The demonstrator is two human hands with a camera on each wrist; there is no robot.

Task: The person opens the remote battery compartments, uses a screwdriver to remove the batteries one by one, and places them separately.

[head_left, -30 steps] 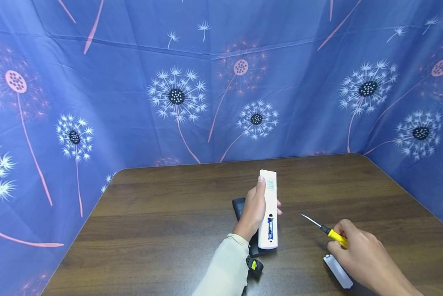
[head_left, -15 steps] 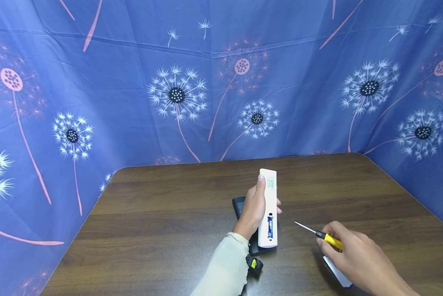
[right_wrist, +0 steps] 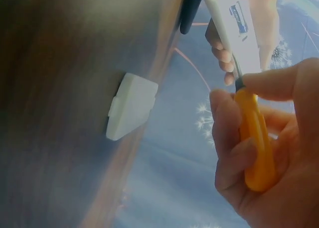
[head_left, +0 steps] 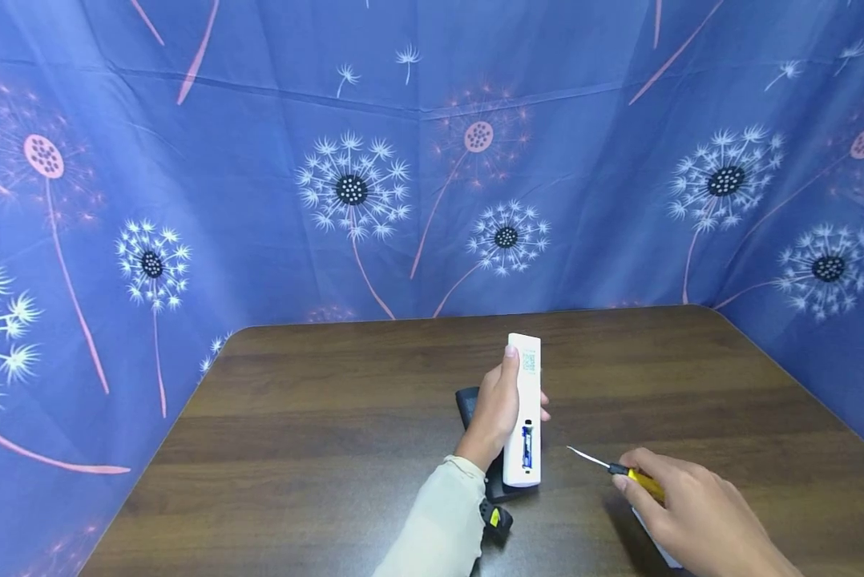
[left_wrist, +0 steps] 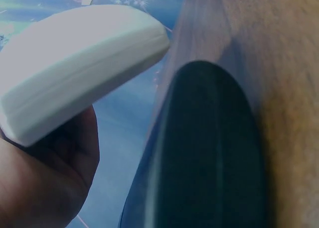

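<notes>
My left hand (head_left: 496, 409) grips a white remote (head_left: 524, 385), its back up, with a blue battery (head_left: 527, 446) showing in the uncovered compartment at the near end. In the left wrist view the remote's end (left_wrist: 84, 54) hangs above the hand. My right hand (head_left: 699, 505) holds a screwdriver by its yellow handle (right_wrist: 256, 143), the thin shaft (head_left: 587, 457) pointing left towards the remote without touching it. The white battery cover (right_wrist: 132, 106) lies on the table beneath the right hand, mostly hidden in the head view.
A black remote-like object (head_left: 499, 477) lies on the wooden table (head_left: 295, 449) under the white remote; its rounded end (left_wrist: 214, 138) looms large in the left wrist view. A blue dandelion-print cloth (head_left: 259, 160) hangs behind the table and at both sides.
My right hand and the screwdriver have moved left, nearer the white remote, and now cover more of the battery cover. The left hand's grip on the remote looks the same.
</notes>
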